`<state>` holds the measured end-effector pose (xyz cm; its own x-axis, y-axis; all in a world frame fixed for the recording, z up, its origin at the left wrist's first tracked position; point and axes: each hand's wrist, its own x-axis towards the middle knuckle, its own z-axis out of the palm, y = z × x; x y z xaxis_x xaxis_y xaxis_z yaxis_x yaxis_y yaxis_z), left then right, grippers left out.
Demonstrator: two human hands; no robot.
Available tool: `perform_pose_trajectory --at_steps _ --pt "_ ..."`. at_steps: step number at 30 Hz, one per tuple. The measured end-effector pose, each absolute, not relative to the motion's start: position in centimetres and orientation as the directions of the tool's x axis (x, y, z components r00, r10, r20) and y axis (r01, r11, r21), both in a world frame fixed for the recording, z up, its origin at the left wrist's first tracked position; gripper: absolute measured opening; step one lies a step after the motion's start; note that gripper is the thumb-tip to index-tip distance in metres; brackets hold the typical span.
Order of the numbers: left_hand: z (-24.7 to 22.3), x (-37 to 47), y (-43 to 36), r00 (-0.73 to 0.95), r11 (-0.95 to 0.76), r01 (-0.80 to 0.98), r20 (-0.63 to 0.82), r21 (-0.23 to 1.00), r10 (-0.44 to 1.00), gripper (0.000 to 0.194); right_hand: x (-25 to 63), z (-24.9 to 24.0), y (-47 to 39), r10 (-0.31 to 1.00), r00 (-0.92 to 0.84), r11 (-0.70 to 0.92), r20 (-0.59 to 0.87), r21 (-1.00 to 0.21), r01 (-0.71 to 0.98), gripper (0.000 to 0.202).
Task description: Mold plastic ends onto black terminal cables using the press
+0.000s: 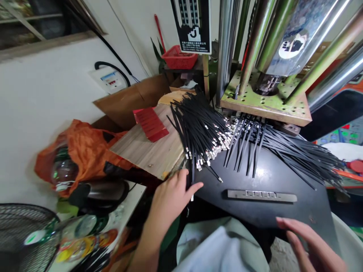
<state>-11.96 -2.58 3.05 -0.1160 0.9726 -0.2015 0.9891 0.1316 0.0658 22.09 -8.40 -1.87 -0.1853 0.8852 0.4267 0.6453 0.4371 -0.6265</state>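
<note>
Left hand (173, 193) wide, seven o'clock of black metal-ended straps (198, 130); right hand (310, 243) narrowly parted, four o'clock of slotted bar (262, 196).

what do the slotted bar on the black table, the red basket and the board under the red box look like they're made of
Slotted grey bar: probably metal, satin finish, judging by its even grey sheen.
Red openwork basket: likely moulded plastic, from its uniform colour and lattice sides.
Pale brown board: wood or wood-look laminate; grain streaks show.
</note>
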Motion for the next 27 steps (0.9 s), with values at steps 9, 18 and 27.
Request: perform_pose_trajectory --at_steps 9,18,27 --pt "1.3 -9.7 -3.2 0.061 0.006 0.907 -0.145 0.422 0.988 0.017 11.5 1.3 -4.6 0.835 -0.412 0.493 0.365 -0.827 0.268 0.030" --pt "0.8 -6.9 -7.7 0.369 -0.359 0.564 0.162 0.743 0.915 0.006 10.9 -0.7 -4.7 0.932 -0.298 -0.310 -0.204 -0.876 -0.370 0.028" --pt "2.9 -6.8 -6.1 0.291 -0.324 -0.206 0.374 0.923 0.881 0.015 14.0 0.1 -6.4 0.907 -0.293 -0.402 -0.303 -0.409 -0.819 0.035"
